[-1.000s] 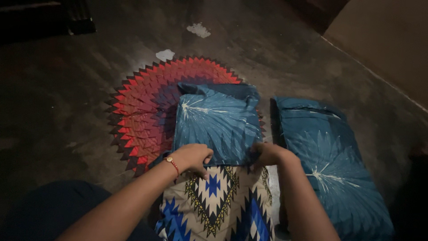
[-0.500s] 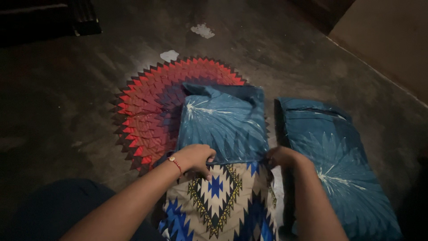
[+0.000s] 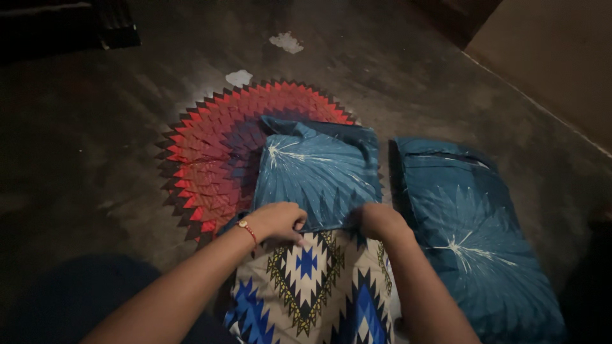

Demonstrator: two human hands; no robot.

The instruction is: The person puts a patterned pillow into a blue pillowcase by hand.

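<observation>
- The left hand [image 3: 277, 221] is clenched on the near edge of the blue pillow cover [image 3: 319, 172].
- The right hand [image 3: 379, 220] grips the same edge, a little apart from the left.
- Under both hands lies a patterned cushion [image 3: 312, 290], cream with blue diamonds, half inside the cover.
- The cover rests on a round red mat [image 3: 210, 159].
- Just beside, on the right, lies a second blue pillow [image 3: 475, 236] on the dark floor [image 3: 95, 127].
</observation>
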